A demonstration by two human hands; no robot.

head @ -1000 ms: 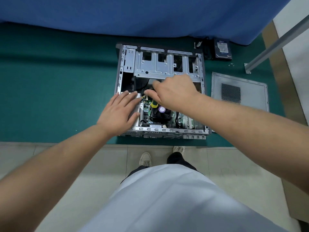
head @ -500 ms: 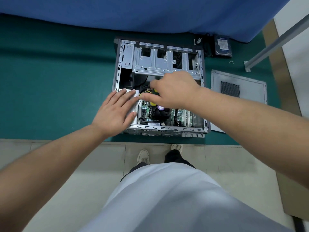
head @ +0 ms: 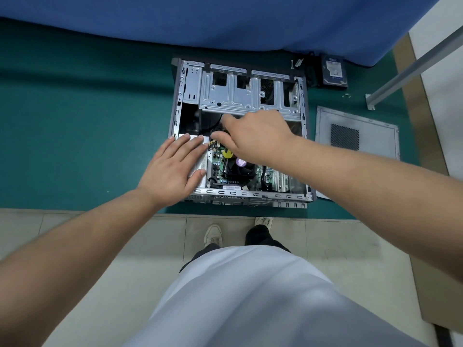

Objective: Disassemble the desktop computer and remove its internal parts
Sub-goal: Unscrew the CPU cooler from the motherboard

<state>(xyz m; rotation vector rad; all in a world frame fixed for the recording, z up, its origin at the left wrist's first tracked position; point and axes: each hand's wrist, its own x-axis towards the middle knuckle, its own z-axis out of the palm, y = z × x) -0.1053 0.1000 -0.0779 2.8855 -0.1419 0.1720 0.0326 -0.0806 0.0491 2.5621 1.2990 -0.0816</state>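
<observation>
Left hand point(head: 175, 169) flat on case point(head: 240, 194); right hand point(head: 255, 136) apparently pinching cable.

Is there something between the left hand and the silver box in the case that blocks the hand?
Nothing visible blocks it. The left hand already lies flat on the silver box in the near left corner of the computer case. The right hand works beside it, over the motherboard, not between them.

1. A workshop or repair bench, seen from above by a standing person.
2. A green mat point(head: 75, 121) covers the table; a blue cloth point(head: 200, 21) hangs at the far edge.
3. An opened computer case point(head: 250, 96), its removed side panel point(head: 370, 126), a hard drive point(head: 334, 71) and loose screws point(head: 346, 95) lie on it.
4. Pale tiled floor point(head: 125, 246) lies near.
</observation>
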